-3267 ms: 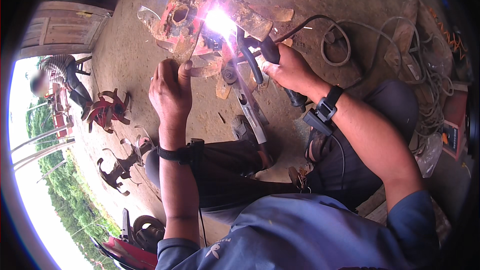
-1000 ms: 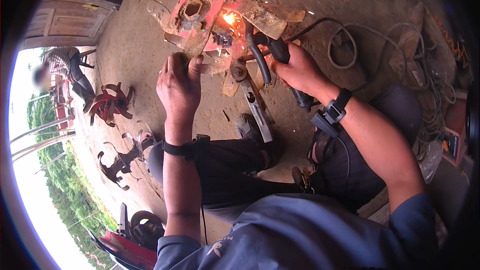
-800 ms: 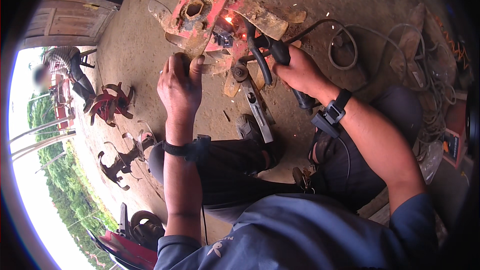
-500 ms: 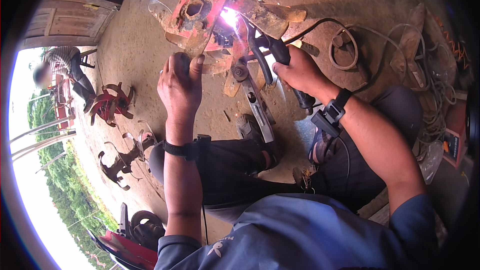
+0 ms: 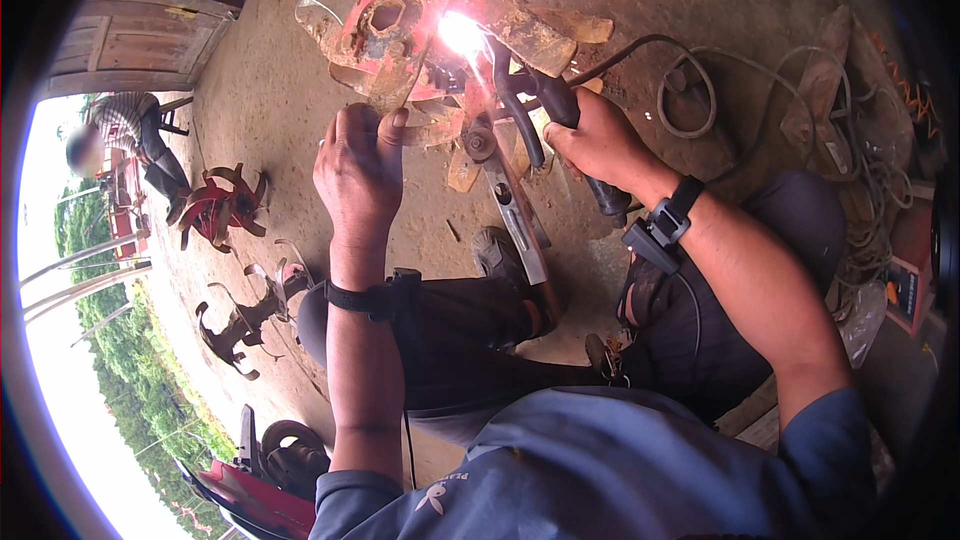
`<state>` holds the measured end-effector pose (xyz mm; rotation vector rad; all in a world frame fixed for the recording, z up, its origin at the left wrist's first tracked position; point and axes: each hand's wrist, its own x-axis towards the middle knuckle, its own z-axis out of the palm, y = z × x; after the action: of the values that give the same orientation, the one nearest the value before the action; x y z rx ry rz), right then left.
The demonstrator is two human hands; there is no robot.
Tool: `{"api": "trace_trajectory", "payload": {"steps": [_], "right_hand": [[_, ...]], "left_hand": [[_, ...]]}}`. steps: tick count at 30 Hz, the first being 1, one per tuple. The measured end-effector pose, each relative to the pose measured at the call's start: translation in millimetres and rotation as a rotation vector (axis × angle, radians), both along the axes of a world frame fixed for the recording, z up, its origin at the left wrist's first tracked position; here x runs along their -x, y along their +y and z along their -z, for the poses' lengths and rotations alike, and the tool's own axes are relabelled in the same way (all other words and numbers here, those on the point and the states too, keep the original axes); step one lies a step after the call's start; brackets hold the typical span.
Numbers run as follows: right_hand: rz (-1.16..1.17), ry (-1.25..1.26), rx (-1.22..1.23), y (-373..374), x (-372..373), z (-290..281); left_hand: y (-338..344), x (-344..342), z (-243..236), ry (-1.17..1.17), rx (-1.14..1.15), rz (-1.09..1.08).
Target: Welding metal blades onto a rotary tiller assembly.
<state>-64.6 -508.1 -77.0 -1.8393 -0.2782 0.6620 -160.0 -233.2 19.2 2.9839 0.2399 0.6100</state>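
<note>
My right hand [image 5: 602, 142] is closed around the black handle of a welding electrode holder [image 5: 556, 100], whose cable runs off to the right. At its front a white-violet welding arc [image 5: 461, 33] glares against a rusty red tiller rotor [image 5: 428, 10] with curved, mud-caked blades. The glare hides the electrode's tip and the joint. My left hand [image 5: 360, 162] is curled at the rotor's near left blade, with its fingers closed on the blade's end. Below the rotor, a flat metal bar with a slot [image 5: 512, 215] slants toward my feet.
Two more tiller rotors, one red [image 5: 222, 208] and one rusty [image 5: 250, 320], lie on the floor at left. Coiled cables [image 5: 880, 190] and a red machine box [image 5: 905, 290] are at right. A seated person [image 5: 130, 130] is far left. A red motorbike [image 5: 250, 495] stands lower left.
The arc's glare has grown larger and whiter, with sparks flying and more smoke glowing behind the rotor. Both hands have barely moved. Less bluish light falls near my right foot.
</note>
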Motion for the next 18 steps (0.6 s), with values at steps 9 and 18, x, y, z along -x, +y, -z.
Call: {"api": "trace_trajectory", "payload": {"steps": [9,18], "right_hand": [[0.051,-0.064,-0.012,2.3,0.8,5.7],[-0.004,0.030,-0.067,-0.8,2.1,-3.0]], "left_hand": [[1.9,0.3,2.4,-0.025,-0.036,-0.004],[0.4,-0.1,1.1,-0.038,-0.022,0.009]]}}
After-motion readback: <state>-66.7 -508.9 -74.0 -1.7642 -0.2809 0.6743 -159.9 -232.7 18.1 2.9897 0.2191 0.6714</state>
